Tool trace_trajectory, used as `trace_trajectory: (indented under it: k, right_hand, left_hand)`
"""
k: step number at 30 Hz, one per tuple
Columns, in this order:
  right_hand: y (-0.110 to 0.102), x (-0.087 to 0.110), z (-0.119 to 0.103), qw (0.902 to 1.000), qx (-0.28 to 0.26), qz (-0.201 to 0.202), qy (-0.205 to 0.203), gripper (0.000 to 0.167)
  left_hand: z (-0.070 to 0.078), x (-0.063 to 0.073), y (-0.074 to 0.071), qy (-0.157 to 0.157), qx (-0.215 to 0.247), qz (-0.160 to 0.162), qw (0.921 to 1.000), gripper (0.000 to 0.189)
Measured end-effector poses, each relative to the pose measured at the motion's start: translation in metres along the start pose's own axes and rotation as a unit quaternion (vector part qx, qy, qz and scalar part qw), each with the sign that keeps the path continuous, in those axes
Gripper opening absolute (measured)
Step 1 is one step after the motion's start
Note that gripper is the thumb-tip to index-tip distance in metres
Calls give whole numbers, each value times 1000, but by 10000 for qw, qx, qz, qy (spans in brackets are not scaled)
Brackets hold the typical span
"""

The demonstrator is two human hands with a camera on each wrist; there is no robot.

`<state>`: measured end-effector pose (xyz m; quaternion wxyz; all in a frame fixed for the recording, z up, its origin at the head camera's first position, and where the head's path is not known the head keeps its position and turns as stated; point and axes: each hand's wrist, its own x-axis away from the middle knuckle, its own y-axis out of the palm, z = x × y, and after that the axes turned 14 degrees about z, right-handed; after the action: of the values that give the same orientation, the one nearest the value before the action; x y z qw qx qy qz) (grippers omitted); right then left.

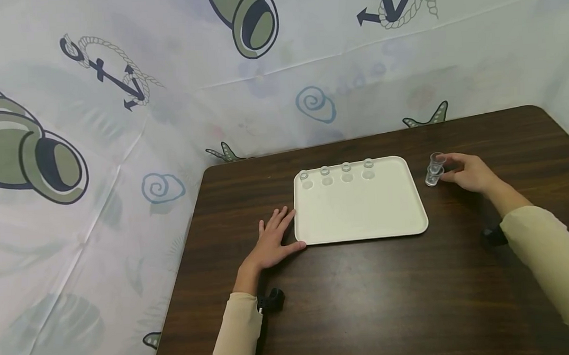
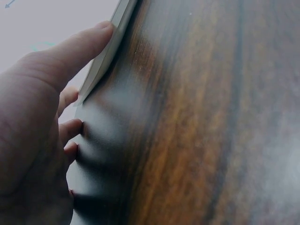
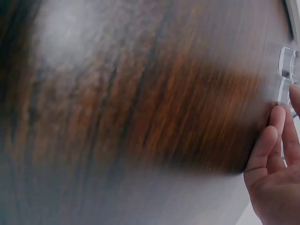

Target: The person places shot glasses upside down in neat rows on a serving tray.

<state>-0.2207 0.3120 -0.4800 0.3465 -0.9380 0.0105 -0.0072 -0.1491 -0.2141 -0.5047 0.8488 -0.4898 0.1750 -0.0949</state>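
Note:
A cream tray [image 1: 357, 211] lies on the table, with several small clear cups [image 1: 368, 164] in a row along its far edge. My left hand [image 1: 270, 244] rests at the tray's near left corner, fingers spread; in the left wrist view its thumb [image 2: 86, 44] lies against the tray's rim. Right of the tray, my right hand [image 1: 470, 173] pinches a small clear cup [image 1: 438, 159] between thumb and fingers. Another clear cup [image 1: 431, 179] shows just below it; whether they are stacked or one behind the other, I cannot tell. In the right wrist view both cups sit partly cut off at the right edge.
The dark wood table [image 1: 366, 301] extends around the tray on all sides. Behind and to the left hangs a pale cloth [image 1: 262, 109] with sea prints, meeting the table's far and left edges. A black band [image 1: 271, 301] is on the left wrist.

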Motion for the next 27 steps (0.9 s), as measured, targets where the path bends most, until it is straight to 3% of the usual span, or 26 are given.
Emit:
trace_trajectory:
  k: [27]
  right_hand:
    - [9, -2, 1, 9986, 96, 504, -141, 50]
  left_hand:
    - [1, -1, 0, -25, -71, -51, 10000, 88]
